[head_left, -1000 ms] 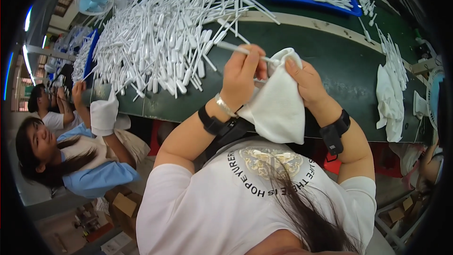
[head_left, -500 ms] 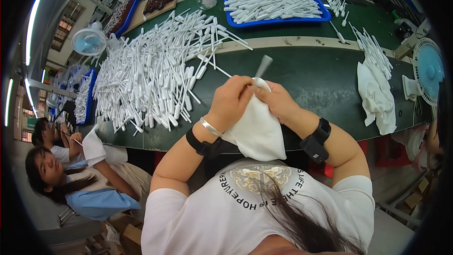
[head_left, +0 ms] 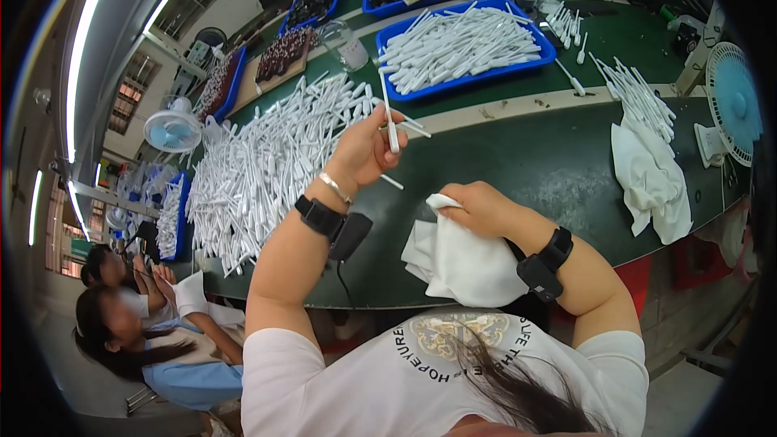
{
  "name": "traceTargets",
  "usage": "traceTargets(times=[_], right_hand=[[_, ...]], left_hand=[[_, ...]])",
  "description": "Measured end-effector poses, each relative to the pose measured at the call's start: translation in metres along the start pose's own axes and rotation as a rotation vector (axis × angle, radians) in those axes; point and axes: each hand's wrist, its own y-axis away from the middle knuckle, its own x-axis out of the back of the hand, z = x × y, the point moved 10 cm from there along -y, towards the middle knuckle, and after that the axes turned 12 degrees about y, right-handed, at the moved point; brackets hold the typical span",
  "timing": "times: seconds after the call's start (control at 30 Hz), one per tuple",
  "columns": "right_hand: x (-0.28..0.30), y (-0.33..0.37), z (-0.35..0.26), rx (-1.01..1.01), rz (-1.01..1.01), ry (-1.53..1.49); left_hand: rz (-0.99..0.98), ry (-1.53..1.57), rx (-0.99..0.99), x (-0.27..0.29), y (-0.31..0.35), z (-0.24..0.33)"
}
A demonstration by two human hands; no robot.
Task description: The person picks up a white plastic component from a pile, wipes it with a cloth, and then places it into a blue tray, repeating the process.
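since 0.5 s ago: hands have parted; the left hand has lifted 1 white tube out of the cloth and up toward the pile, the right stays low with the cloth.
right hand [head_left: 486, 209]: nearest the body, clenched on a bunched white cloth [head_left: 457, 263] at the near tabletop [head_left: 526, 166] edge.
cloth handling: soft, limp, light; gather a fistful, it drapes wherever unsupported.
left hand [head_left: 364, 150]: raised, pinching the white tube [head_left: 389, 117] near its lower end, tube upright.
tube handling: judged light, stiff, thin plastic, smooth and likely slippery; a fingertip pinch near 1 end suits it.
further out: big heap of tubes [head_left: 267, 166] to the left, spare cloths [head_left: 651, 182] right, blue tray [head_left: 550, 48] of tubes beyond, small fan [head_left: 171, 129] far left.
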Motion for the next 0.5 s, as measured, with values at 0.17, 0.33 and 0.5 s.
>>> traceTargets(times=[0.17, 0.33, 0.5], right_hand=[[-0.011, -0.012, 0.018, -0.007, -0.063, 0.022], [0.002, -0.011, 0.015, -0.01, -0.059, -0.041], [-0.002, -0.015, 0.014, -0.003, -0.088, -0.039]], left_hand=[[0.123, -1.116, -0.204, 0.012, -0.095, 0.073], [0.332, -1.982, -0.483, -0.04, -0.16, 0.129], [0.319, -2.156, -0.242, -0.015, -0.217, 0.134]])
